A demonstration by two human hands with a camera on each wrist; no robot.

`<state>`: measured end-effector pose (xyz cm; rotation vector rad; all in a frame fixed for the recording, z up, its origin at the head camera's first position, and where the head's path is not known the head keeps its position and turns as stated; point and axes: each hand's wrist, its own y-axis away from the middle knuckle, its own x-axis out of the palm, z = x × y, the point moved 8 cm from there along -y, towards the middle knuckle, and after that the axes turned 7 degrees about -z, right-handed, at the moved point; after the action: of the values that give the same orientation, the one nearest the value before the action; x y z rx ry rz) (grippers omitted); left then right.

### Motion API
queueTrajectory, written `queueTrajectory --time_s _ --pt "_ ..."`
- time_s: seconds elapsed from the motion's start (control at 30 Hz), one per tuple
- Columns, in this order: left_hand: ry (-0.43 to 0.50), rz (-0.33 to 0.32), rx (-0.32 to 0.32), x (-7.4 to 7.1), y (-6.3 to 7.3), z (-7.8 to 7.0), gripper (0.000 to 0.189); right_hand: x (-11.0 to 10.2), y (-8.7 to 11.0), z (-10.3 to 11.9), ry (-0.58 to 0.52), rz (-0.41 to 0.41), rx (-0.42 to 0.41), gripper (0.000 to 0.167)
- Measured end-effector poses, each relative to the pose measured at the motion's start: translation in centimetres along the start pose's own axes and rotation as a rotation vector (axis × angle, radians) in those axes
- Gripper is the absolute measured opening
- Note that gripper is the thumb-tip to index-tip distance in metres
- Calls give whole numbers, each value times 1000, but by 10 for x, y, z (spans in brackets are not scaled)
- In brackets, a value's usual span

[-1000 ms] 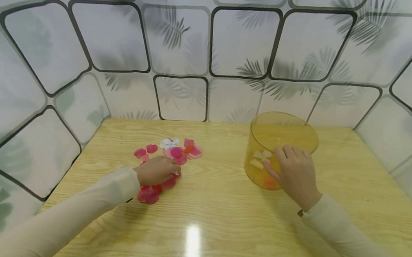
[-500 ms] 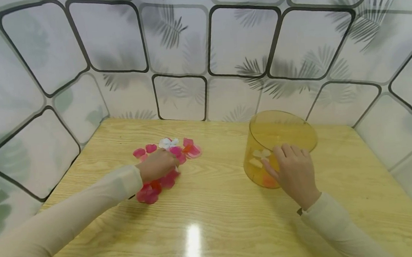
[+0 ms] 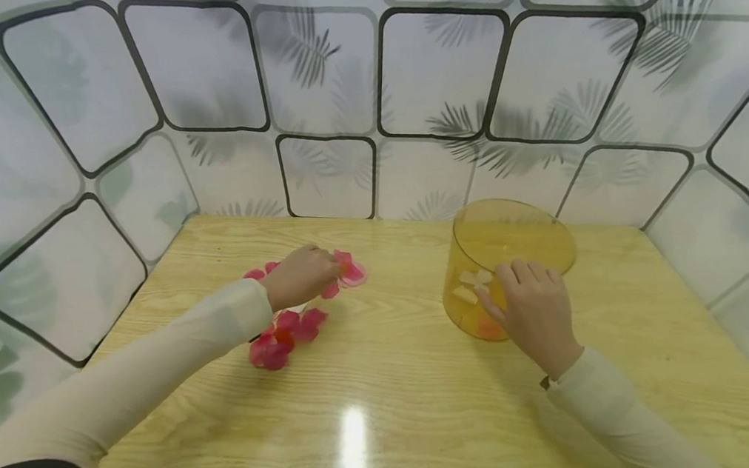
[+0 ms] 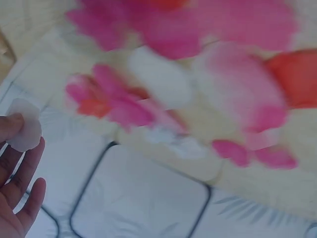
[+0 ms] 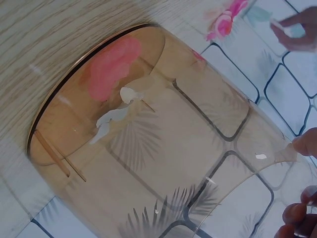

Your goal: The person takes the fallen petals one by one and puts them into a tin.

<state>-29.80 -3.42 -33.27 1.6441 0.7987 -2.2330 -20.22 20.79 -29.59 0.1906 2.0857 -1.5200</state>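
Note:
My left hand [image 3: 305, 276] is over the pile of artificial flower petals at the left of the table. In the left wrist view, its thumb and fingers pinch a white petal [image 4: 26, 126]. Pink petals [image 3: 299, 326], with some red and white ones, lie loose beneath and around this hand, which hides part of the pile. On the right stands a transparent amber cylindrical container [image 3: 460, 256]. My right hand [image 3: 538, 316] grips its near rim, thumb at the left side. White petals [image 5: 111, 119] and a pink petal [image 5: 115, 67] lie inside, near the bottom.
The wood-grain table [image 3: 415, 394] reflects a bright strip of light near its front. A patterned white backdrop [image 3: 326, 67] encloses the back and both sides. Bare wood separates the petals from the container.
My left hand has moved up and to the right across the petals, uncovering the lower ones and covering the white ones at the back. The right hand stays at the container's rim.

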Motion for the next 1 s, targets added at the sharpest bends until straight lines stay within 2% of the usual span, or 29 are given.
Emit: queueTrajectory --time_s 0.13,0.3,0.37,0.5,0.67,0.77,1.0 --pt "25 -53 16 -25 -32 -12 9 -1 0 -1 -6 0 6 38" --pt "36 -158 56 -57 -78 -30 10 -1 0 -1 -5 12 12 35" --pt "30 -187 68 -67 -96 -37 11 -1 -1 -1 -1 16 11 35" --pt "30 -199 75 -79 -127 -52 13 -1 -2 0 0 19 4 35" --pt "5 -195 96 -82 -161 -71 16 -1 -2 -1 3 9 0 33" --pt "14 -164 102 -78 -180 -81 18 -2 -2 -1 7 6 -1 34" --pt "203 -53 79 -56 -218 -99 20 -1 -1 -1 25 23 -2 37"
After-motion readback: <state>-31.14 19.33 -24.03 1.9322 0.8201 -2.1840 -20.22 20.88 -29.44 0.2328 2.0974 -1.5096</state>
